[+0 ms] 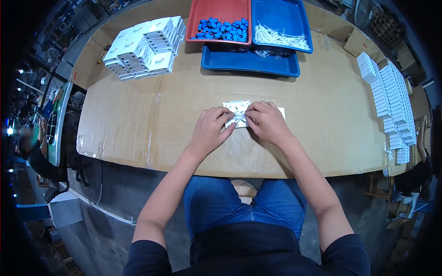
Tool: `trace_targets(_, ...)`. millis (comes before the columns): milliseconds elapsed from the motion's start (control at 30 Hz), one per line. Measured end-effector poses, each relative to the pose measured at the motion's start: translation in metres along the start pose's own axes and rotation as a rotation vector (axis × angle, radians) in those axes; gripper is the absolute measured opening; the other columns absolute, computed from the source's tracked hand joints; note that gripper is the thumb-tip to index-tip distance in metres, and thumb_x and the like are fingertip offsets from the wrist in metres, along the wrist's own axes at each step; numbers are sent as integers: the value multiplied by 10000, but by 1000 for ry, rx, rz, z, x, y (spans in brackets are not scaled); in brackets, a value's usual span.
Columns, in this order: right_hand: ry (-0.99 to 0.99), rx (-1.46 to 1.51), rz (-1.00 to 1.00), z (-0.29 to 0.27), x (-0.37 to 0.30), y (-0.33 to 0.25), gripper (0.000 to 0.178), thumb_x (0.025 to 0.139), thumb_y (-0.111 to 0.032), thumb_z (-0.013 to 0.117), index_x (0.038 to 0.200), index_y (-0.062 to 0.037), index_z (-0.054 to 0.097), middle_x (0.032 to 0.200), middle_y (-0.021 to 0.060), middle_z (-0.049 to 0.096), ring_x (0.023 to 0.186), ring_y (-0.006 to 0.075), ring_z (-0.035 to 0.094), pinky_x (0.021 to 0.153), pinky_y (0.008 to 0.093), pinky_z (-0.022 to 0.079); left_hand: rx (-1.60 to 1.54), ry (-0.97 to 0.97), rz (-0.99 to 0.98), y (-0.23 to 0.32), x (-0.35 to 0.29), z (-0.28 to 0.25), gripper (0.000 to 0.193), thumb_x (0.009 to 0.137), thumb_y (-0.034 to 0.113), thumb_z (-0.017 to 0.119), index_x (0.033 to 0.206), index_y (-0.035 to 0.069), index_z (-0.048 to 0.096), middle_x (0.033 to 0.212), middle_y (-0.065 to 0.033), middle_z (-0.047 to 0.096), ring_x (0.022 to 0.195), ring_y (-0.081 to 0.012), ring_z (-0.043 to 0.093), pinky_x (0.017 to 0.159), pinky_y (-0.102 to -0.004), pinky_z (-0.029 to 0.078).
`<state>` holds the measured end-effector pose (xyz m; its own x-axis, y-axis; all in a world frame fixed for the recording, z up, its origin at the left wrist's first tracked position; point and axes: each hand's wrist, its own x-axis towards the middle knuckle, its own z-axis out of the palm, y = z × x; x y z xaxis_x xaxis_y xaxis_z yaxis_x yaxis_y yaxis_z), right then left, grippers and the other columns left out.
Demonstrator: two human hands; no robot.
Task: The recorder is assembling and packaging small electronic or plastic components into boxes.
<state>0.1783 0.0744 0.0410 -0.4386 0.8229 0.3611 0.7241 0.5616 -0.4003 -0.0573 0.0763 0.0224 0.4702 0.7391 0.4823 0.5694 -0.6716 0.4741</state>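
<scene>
While hands point(209, 125) point(268, 120) pinch panel point(237, 105), red tray point(218, 8) holds blue pcs. point(221, 31), blue tray point(278, 11) wht. rods point(280, 38).

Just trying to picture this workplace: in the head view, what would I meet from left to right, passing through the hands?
Stacked white boxes → left hand → white piece → right hand → tall white stacks.

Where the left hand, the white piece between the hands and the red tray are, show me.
Left hand point(211, 125), head view: back of the hand.
White piece point(232, 106), head view: top, far side.
Red tray point(221, 9), head view: bare floor.
</scene>
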Motion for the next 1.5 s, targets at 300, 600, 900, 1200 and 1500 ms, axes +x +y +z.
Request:
trace_targets(300,-35,-162,96,4,11,-8,98,854,-155,742,876,-63,716,916,63,694,914,264,686,847,431,497,-6,16,-7,3,-6,1,289,877,184,784,1115,41,702,1139,-98,681,1033,-303,633,897,-413,500)
trace_targets(600,-258,-312,11,-8,26,-12,107,831,-98,679,857,-18,746,933,127,692,944,323,702,861,457,541,13,20,17,6,-6,1,284,872,162,774,1122,43,714,1139,-105,668,1030,-300,638,897,-419,517)
trace_targets(900,-327,-322,85,-12,23,-14,111,839,-104,697,914,-34,739,1031,104,699,899,310,722,758,461,591,24,40,84,2,-10,5,279,862,130,772,1123,46,722,1134,-106,666,1025,-298,647,892,-424,533)
trace_targets(1200,-310,-331,39,-12,27,-13,96,823,-70,677,849,3,734,911,158,703,848,348,732,713,465,600,27,38,94,3,-7,2,284,862,113,753,1131,36,705,1123,-107,674,1069,-300,635,910,-420,535)
trace_targets(1500,-256,-282,4,-7,25,-7,85,830,-55,662,816,10,715,910,181,685,811,369,726,714,474,596,41,-38,70,0,-6,3,327,883,151,731,1198,70,692,1150,-94,658,1081,-297,618,941,-430,501)
